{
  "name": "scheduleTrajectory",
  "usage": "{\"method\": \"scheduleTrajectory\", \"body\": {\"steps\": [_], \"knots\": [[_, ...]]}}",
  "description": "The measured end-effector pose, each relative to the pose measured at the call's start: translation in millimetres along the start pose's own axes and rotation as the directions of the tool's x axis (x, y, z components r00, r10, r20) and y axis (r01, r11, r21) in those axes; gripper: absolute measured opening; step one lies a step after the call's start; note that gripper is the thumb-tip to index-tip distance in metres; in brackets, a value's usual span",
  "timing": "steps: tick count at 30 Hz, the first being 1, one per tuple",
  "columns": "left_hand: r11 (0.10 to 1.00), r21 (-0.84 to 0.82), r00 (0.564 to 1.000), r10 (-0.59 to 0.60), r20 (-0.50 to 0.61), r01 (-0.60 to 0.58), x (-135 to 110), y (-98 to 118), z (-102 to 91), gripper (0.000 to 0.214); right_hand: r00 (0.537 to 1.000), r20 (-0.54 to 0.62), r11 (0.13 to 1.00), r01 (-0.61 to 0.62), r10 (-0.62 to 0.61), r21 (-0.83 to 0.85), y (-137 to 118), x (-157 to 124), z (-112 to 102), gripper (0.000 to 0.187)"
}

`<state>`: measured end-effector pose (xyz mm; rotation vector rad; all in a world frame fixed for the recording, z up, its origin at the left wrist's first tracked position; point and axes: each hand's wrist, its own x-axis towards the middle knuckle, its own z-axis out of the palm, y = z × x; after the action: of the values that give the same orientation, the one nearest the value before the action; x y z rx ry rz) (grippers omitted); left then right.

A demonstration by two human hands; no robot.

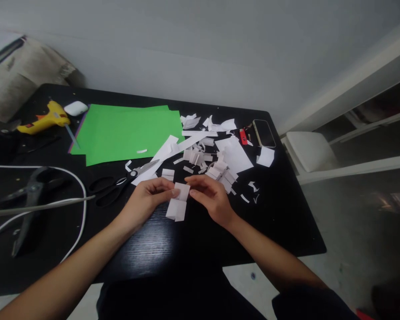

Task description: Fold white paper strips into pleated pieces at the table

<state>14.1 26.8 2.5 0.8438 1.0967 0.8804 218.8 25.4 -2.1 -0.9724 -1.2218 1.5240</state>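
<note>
A small folded white paper piece (177, 209) with creased flaps is held over the front part of the black table. My left hand (153, 194) pinches its upper left side, thumb on top. At the upper right corner, the thumb and forefinger of my right hand (213, 198) close around the edge; the other fingers are curled. Just beyond my hands lies a heap of small folded paper pieces (222, 171). Black-handled scissors (120, 182) rest left of my left hand, their blades over a white paper strip (168, 151).
Green sheets (130, 133) lie at the back, beside a yellow glue gun (50, 119) and a white case (76, 108). White cables (83, 213) loop over pliers (33, 195) at left. A red lighter (243, 136) and a phone (264, 133) are at back right.
</note>
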Motion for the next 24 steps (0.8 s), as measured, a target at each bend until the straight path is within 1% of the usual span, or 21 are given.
{"method": "scheduleTrajectory", "body": {"steps": [2, 4, 7, 10, 17, 21, 24], "knots": [[0.995, -0.078, 0.997, -0.062, 0.034, 0.065, 0.9, -1.2, -0.4, 0.021, 1.000, 0.005, 1.000, 0.013, -0.013, -0.014, -0.5, -0.3, -0.6, 0.020], [0.983, -0.137, 0.992, -0.114, 0.061, 0.122, 1.0, -1.0, 0.0, 0.021, 1.000, 0.005, 1.000, -0.002, 0.003, -0.021, -1.2, -0.3, -0.9, 0.017], [0.955, -0.210, 0.978, -0.195, 0.080, 0.208, 0.7, 1.4, 1.1, 0.023, 0.999, 0.005, 0.999, -0.041, 0.042, -0.016, -2.0, -0.3, -1.0, 0.017], [0.930, -0.249, 0.962, -0.258, 0.085, 0.271, 0.7, 3.4, 1.3, 0.027, 0.997, 0.006, 0.997, -0.073, 0.073, 0.013, -2.4, -0.2, -0.6, 0.020], [0.889, -0.279, 0.932, -0.349, 0.100, 0.363, 1.6, 3.2, -1.5, 0.036, 0.993, 0.041, 0.990, -0.115, 0.112, 0.082, -2.6, 1.5, -0.6, 0.021], [0.877, -0.292, 0.924, -0.368, 0.106, 0.382, 2.0, 3.0, -2.5, 0.034, 0.991, 0.054, 0.986, -0.126, 0.121, 0.108, -1.8, 2.5, -1.6, 0.021], [0.877, -0.298, 0.926, -0.365, 0.097, 0.377, 1.9, 2.5, -2.9, 0.033, 0.988, 0.065, 0.983, -0.144, 0.137, 0.113, -1.6, 3.0, -2.3, 0.021]]}}
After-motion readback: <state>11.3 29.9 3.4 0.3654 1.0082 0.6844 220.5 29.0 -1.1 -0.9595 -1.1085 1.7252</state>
